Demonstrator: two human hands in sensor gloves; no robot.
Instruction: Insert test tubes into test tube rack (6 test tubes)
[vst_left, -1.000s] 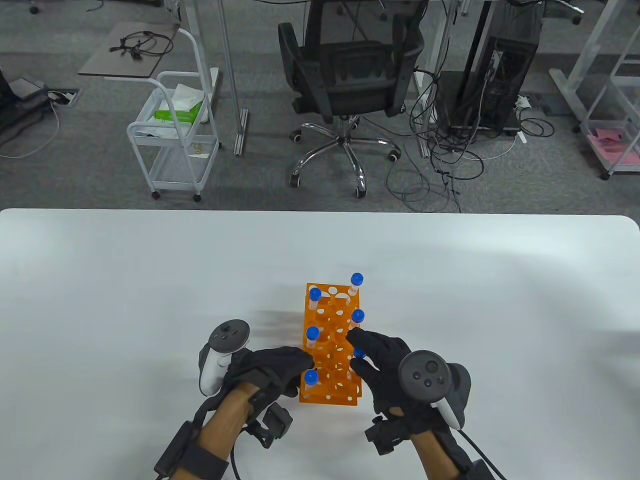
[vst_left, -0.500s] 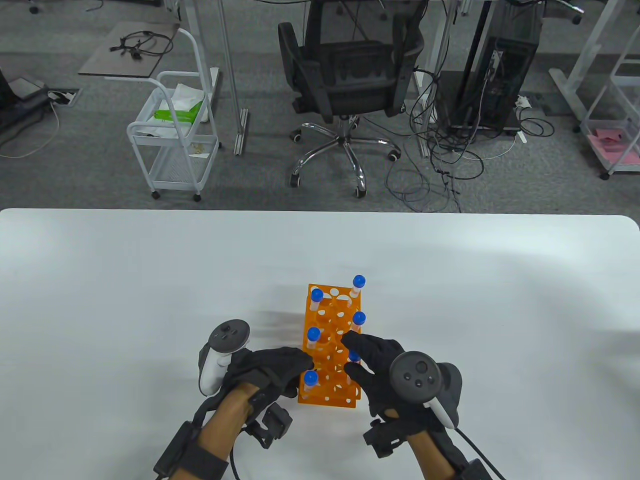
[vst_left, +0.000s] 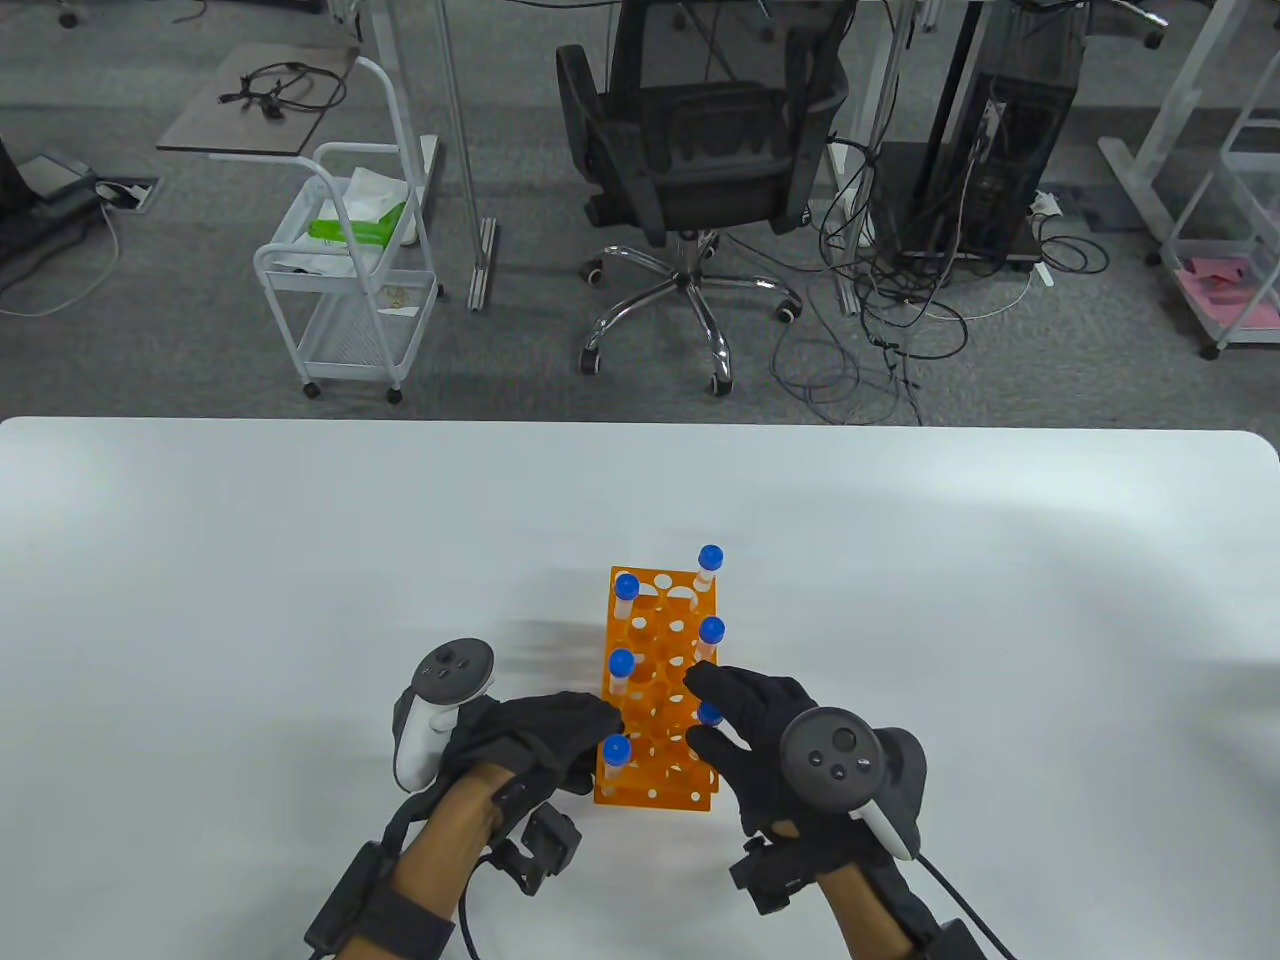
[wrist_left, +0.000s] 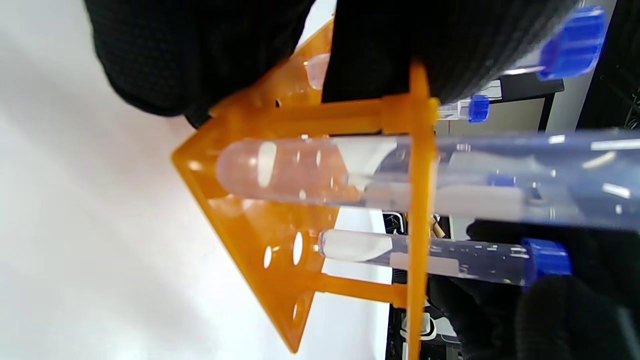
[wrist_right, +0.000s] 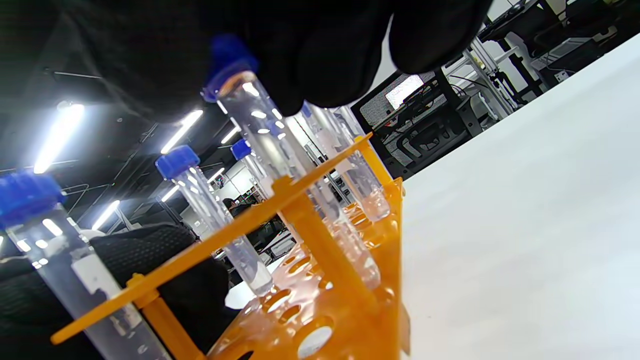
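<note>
The orange test tube rack (vst_left: 655, 690) stands on the white table (vst_left: 250, 600), near the front edge. Several blue-capped clear tubes stand upright in it, among them the far one (vst_left: 710, 557) and the near left one (vst_left: 616, 748). My left hand (vst_left: 598, 735) grips the rack's left side; in the left wrist view its fingers (wrist_left: 440, 45) lie on the rack (wrist_left: 280, 260). My right hand (vst_left: 698, 712) is at the rack's right side, thumb and forefinger spread either side of one tube's cap (vst_left: 710, 713). In the right wrist view the fingers (wrist_right: 320, 55) hang just over that tube (wrist_right: 260, 130).
Beyond the table's far edge stand a black office chair (vst_left: 700, 150), a white trolley (vst_left: 350, 270) and loose cables (vst_left: 880, 330) on the floor. The white table reaches out on both sides of the rack.
The rack and its tubes have slid slightly left and toward me with my left hand. My right hand has moved left, closer to the rack.
</note>
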